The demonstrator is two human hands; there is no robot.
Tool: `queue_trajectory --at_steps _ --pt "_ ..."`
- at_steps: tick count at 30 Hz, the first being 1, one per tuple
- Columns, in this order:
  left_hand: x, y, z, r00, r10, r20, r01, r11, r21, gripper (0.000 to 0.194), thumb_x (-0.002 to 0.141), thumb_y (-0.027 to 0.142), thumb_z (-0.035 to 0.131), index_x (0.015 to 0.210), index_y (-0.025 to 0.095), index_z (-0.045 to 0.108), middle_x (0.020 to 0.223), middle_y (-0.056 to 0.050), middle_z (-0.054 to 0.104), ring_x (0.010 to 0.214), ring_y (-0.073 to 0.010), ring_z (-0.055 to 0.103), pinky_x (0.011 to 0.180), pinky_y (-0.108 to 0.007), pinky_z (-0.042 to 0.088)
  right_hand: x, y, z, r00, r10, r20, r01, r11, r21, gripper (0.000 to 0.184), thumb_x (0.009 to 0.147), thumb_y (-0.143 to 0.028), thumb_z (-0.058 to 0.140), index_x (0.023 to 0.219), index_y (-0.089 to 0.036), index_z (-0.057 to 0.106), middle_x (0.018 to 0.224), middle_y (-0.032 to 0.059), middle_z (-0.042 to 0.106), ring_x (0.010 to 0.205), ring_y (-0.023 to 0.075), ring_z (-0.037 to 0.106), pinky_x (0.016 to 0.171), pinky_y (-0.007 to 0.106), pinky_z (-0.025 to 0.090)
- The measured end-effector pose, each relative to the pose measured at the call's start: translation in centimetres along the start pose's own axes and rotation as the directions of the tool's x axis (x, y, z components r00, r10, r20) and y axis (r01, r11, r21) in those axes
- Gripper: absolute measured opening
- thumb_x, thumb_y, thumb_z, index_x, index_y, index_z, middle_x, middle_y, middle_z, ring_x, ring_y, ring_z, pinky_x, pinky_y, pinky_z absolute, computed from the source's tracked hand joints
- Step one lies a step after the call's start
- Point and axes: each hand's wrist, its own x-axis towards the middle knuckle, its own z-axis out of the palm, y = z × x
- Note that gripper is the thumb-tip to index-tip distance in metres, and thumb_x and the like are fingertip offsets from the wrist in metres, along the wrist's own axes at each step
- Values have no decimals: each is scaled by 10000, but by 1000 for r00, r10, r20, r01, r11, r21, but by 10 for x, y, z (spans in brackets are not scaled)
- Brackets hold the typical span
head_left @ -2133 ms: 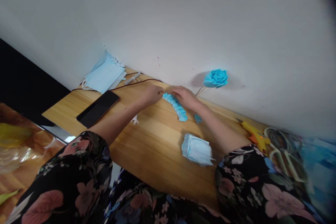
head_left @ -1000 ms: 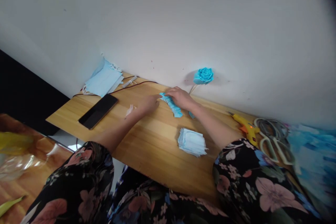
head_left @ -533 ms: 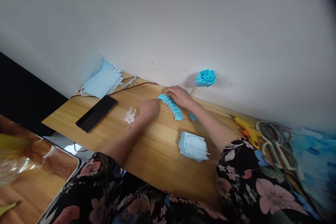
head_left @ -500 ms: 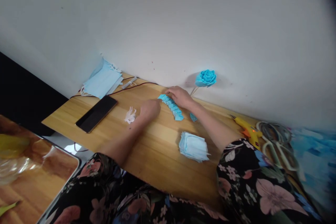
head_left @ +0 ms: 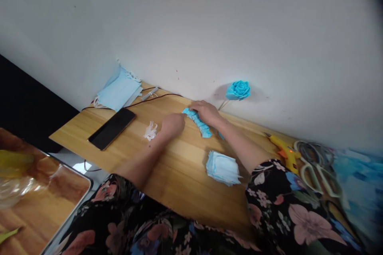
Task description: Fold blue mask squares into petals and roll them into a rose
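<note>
A folded blue strip (head_left: 198,122), made of overlapping pleated pieces of mask-like fabric, lies slantwise on the wooden table. My left hand (head_left: 173,124) is closed, its fingertips at the strip's upper left end. From the far side, my right hand (head_left: 207,112) curls over the same end, with its fingertips on the pleats. The exact grip of both hands is partly hidden. A stack of cut pale blue pieces (head_left: 223,168) lies nearer to me, below the strip. Behind my right hand, a blue fabric rose (head_left: 238,90) on a thin stem leans by the wall.
White scraps (head_left: 150,131) and a black phone (head_left: 112,128) lie to the left, with face masks (head_left: 119,89) behind them. At right are a yellow glue gun (head_left: 285,152), white-handled scissors (head_left: 321,179), a coiled cable (head_left: 314,153) and blue material (head_left: 359,179). A wall borders the table.
The view has shifted slightly. My right hand sits a little lower over the strip's pleats; my left hand stays at the strip's end.
</note>
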Motion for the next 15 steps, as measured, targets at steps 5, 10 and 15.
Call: queue_trajectory --at_steps 5,10,15 --pt "1 -2 4 1000 13 -16 -12 1000 29 449 957 176 354 1306 198 635 1131 -141 739 1033 -279 707 862 -361 533 -3 -4 -1 999 23 -48 -24 999 -31 372 934 -99 466 1159 -247 722 1195 60 712 1104 229 575 891 323 444" --pt "2 -3 6 999 25 -29 -23 999 48 453 969 191 334 1312 180 630 1115 -157 736 1023 -289 704 847 -366 525 -5 -9 -3 999 -10 40 10 1000 -3 434 884 -33 457 1157 -240 723 1284 29 695 1161 230 578 930 325 450" --pt "0 -5 7 997 39 -62 -37 999 21 440 963 201 356 1298 204 641 1116 -135 735 1032 -266 695 860 -350 508 -14 -5 -21 995 81 -52 -76 992 105 436 888 -38 418 1168 -195 713 1261 53 703 1171 204 600 995 313 443"
